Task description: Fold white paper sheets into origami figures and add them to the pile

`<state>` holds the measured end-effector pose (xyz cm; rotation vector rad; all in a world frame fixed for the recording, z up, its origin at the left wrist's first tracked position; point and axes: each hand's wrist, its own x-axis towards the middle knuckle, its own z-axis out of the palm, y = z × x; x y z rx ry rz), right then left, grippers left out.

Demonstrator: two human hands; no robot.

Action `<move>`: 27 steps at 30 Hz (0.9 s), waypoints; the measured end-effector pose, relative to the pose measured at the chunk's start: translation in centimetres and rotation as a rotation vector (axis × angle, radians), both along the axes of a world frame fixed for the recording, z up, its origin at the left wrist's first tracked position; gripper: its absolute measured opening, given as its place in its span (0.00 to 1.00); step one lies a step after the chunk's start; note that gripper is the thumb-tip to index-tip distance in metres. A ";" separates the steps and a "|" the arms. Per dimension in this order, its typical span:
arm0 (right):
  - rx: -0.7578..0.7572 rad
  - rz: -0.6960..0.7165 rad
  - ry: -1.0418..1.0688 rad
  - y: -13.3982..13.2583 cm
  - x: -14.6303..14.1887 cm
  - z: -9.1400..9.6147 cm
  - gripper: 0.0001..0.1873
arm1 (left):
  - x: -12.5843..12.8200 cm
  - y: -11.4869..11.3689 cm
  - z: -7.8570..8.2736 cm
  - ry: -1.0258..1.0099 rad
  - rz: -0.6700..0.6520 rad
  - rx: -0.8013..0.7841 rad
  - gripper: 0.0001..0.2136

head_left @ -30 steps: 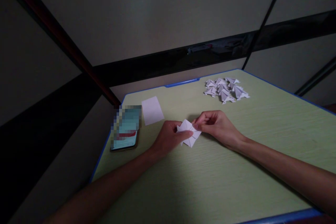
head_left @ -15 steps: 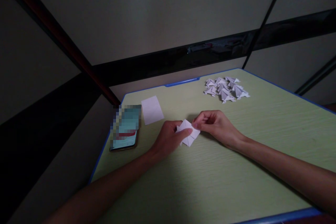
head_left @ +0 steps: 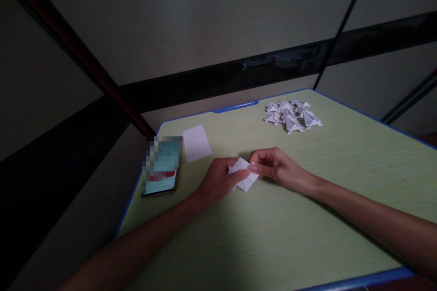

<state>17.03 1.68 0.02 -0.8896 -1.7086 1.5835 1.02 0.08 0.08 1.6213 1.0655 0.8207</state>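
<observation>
A small white folded paper piece (head_left: 243, 175) is held just above the pale green table (head_left: 280, 232), near its middle. My left hand (head_left: 218, 181) pinches its left side, thumb on top. My right hand (head_left: 278, 169) pinches its right edge with thumb and fingertips pressed together. Both hands rest low on the tabletop, fingers curled.
A pile of several finished white folded paper figures (head_left: 292, 115) lies at the far right of the table. A flat white paper sheet (head_left: 196, 143) lies at the far left beside a phone (head_left: 161, 168) near the blue-rimmed left edge. Dark bars and a wall stand behind.
My right hand's fingers have closed in on the paper's right edge, flattening it; the piece looks narrower. The view shifted slightly. Nothing else moved.
</observation>
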 end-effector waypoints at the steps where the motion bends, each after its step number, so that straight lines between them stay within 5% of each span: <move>1: 0.007 0.019 0.001 0.0 0.1 0.0 0.15 | 0.0 0.0 0.0 0.002 -0.010 -0.002 0.09; 6: 0.036 0.069 -0.006 0.2 0.2 0.0 0.17 | -0.2 0.2 0.0 -0.016 -0.031 -0.077 0.08; 14: 0.127 -0.101 0.132 -0.5 -0.4 0.0 0.13 | -0.2 0.5 -1.0 -0.103 0.164 -0.067 0.08; 21: 0.206 -0.256 0.153 0.0 0.0 -0.3 0.11 | 0.1 0.6 -0.5 -0.200 0.153 -0.154 0.08; 27: 0.171 -0.221 0.118 0.0 -0.2 -0.5 0.11 | 0.4 0.6 -0.5 -0.185 0.234 -0.158 0.07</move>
